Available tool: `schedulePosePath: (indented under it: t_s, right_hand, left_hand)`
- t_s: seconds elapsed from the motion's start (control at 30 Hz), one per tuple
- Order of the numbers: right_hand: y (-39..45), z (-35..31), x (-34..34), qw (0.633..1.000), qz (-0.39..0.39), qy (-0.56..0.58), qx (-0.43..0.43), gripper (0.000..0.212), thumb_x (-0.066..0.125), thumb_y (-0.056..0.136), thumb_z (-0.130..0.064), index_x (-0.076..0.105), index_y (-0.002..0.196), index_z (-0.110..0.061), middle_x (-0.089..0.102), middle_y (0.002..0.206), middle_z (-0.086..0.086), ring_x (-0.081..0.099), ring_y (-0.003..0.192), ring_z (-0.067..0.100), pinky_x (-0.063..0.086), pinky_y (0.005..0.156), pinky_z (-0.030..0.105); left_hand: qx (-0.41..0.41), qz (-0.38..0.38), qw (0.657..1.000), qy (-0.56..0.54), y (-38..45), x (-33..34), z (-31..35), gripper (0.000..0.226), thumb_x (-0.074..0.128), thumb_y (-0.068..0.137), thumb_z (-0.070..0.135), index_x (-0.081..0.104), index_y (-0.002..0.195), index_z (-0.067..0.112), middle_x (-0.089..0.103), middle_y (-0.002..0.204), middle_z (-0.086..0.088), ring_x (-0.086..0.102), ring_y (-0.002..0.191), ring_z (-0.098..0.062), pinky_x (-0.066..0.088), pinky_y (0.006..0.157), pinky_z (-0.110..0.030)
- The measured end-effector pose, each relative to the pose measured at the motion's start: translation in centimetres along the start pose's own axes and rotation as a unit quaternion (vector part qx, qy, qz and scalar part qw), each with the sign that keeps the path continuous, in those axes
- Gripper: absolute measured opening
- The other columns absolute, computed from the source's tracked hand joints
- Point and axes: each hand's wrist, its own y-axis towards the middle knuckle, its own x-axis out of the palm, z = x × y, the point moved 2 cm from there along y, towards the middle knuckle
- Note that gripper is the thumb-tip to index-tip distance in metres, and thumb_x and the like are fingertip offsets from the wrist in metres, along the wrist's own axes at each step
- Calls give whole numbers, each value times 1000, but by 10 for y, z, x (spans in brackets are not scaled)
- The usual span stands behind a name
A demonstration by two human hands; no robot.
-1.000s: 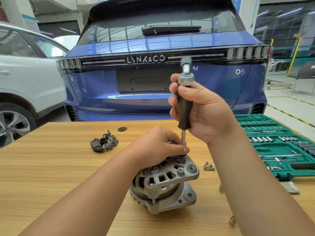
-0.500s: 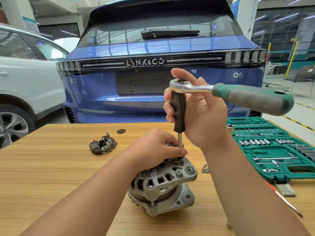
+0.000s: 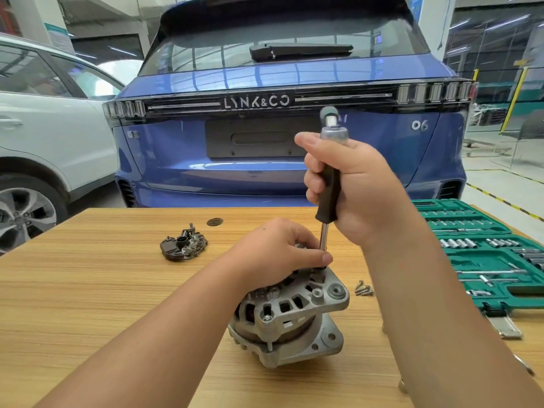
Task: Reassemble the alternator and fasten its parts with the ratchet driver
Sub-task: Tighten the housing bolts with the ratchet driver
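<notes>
Standing on the tabletop [image 3: 88,290] was one alternator [image 3: 290,316]; left hand [image 3: 278,254] gripped its top, right hand [image 3: 356,187] clasped one upright ratchet driver [image 3: 328,195]. One socket case [image 3: 485,257] lay right.

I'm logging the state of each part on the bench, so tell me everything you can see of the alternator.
The alternator is a grey, cast-metal-looking unit standing on the wooden table, near its front edge. Its ribbed housing has slotted vents showing dark windings inside, mounting ears with round holes, and a bolt head on the near side. It sits slightly tilted. The left hand rests on its top, fingers curled at the driver's shaft. The right hand holds the upright ratchet driver, whose tip meets the alternator's top.
</notes>
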Motion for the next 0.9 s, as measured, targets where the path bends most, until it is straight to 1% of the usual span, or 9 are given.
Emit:
schedulePosePath:
  t_s: [0.07,0.17,0.33,0.4,0.47,0.53,0.63,0.73,0.9]
  right_hand:
    - [-2,0,-7,994,-77,72,32,22,63,86,-15,65,108,-13,58,77,-5,52,63,10,40,60,26]
    - [-3,4,-5,994,-66,87,-28,26,60,88,-10,60,112,-20,66,88,-5,58,71,11,45,63,24]
    - [-9,6,10,981,-47,-51,-183,40,52,95,-2,53,124,-29,58,84,6,47,60,19,42,53,30]
    - [-6,1,12,986,-79,-16,-146,42,50,89,-7,52,124,-29,54,79,6,44,55,19,36,49,32]
    - [-3,-3,11,987,-127,51,-84,48,69,77,-21,55,122,-28,58,76,5,45,55,21,33,51,33]
    - [-4,-5,8,984,-148,88,-52,71,85,56,-45,59,120,-27,59,77,7,46,57,22,30,55,35]
    - [-7,-3,7,989,-111,76,-54,41,64,80,-32,56,120,-27,57,79,7,45,58,22,29,56,35]
    - [-5,-3,9,991,-106,71,-40,38,36,87,-39,53,120,-29,57,78,5,47,56,19,32,55,33]
    - [-6,2,7,994,-61,89,-26,42,54,91,-39,51,128,-19,55,80,3,45,58,17,34,55,31]
  left_hand:
    - [-6,-2,1000,-3,0,0,1,20,74,87,54,77,90,34,77,109,6,72,100,-16,57,92,-44]
    - [0,0,1000,3,1,0,1,20,73,87,55,76,88,35,77,105,7,72,97,-16,58,90,-46]
    - [6,12,1000,16,1,-1,-3,19,73,86,58,74,83,38,74,88,17,66,73,0,51,60,-18]
    - [11,18,999,24,1,0,-2,19,74,85,57,74,81,38,69,77,16,58,60,4,38,47,-8]
    - [13,18,1000,21,1,0,-2,20,74,85,56,74,80,37,72,82,13,58,60,2,38,46,-8]
    - [10,12,1000,13,1,0,-1,19,74,86,56,74,81,38,75,93,12,65,71,-2,48,57,-13]
    - [2,8,1000,-6,1,0,0,13,75,86,54,74,84,41,76,103,12,71,94,-11,58,88,-40]
    - [0,10,1000,-4,-1,0,2,11,75,86,54,74,85,43,76,104,12,71,96,-11,57,90,-45]
    - [-1,12,1000,0,-1,0,2,11,75,86,54,73,85,44,76,104,11,71,95,-12,57,90,-43]
